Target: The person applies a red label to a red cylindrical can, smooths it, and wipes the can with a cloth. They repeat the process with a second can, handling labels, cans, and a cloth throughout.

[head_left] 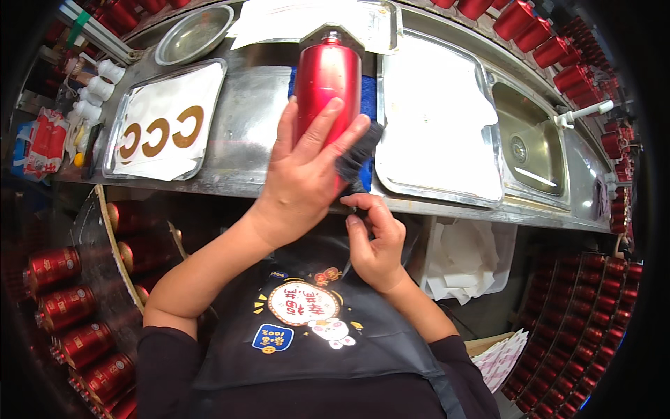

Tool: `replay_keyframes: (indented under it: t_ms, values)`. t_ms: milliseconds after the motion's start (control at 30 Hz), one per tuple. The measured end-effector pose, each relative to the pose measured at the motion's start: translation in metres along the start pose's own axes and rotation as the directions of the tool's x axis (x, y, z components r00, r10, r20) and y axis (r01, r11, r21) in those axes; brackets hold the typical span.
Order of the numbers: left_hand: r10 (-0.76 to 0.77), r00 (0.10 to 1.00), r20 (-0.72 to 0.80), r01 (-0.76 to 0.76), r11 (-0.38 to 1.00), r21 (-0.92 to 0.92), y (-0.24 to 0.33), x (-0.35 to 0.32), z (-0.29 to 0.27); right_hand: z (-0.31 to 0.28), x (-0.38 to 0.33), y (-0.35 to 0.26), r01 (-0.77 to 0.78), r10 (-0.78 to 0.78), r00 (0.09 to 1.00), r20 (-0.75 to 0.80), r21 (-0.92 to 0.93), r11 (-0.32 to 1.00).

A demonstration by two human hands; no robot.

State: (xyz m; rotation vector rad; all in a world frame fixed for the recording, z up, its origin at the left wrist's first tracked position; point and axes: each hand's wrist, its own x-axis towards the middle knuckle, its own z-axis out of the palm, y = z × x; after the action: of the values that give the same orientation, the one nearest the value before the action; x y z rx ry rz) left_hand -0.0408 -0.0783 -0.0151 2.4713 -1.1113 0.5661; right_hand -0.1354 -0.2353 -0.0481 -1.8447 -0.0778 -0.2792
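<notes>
A shiny red metal bottle (326,84) with a narrow threaded neck lies lengthwise at the counter's front edge, its neck pointing away from me. My left hand (300,174) rests over its near part, fingers spread along the red wall and gripping it. Against the bottle's right side is a bunched black cloth (359,150). Just below the cloth, my right hand (377,241) has thumb and forefinger drawn together at the bottle's near end; what they pinch is too small to make out. Blue cloth (368,115) shows beneath the bottle.
To the left, a metal tray (218,91) holds white paper with gold C-shaped pieces; a round metal bowl (194,35) is behind it. At right are a paper-lined tray (440,192) and a sink (523,150) with a faucet (586,112). Red bottles (66,307) stand in racks around.
</notes>
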Motion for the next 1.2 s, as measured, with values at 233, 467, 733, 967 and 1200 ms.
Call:
replay_keyframes:
  t_ms: [233,467,733,967,1200]
  values:
    - [-0.358,0.932,-0.061,0.298,0.849,-0.436,-0.011,-0.041,0.011,-0.001,0.002,0.005,0.093,-0.083,0.994,0.064,-0.173,0.98]
    - [-0.395,0.909,-0.133,0.329,0.876,-0.354,-0.013,-0.05,0.012,-0.003,0.002,-0.002,0.064,-0.047,0.996,0.072,-0.248,0.967]
    - [-0.259,0.962,-0.087,0.236,0.948,-0.216,-0.009,-0.037,0.031,-0.013,0.012,-0.018,0.421,-0.386,0.907,0.169,-0.405,0.812]
    - [-0.351,0.932,-0.089,0.298,0.884,-0.359,0.0,-0.031,0.029,-0.022,0.037,-0.048,0.388,-0.338,0.917,0.213,-0.271,0.881]
    - [-0.365,0.925,-0.1,0.287,0.85,-0.442,0.004,-0.035,0.025,-0.116,0.046,0.012,-0.173,0.269,0.963,-0.007,-0.783,0.597]
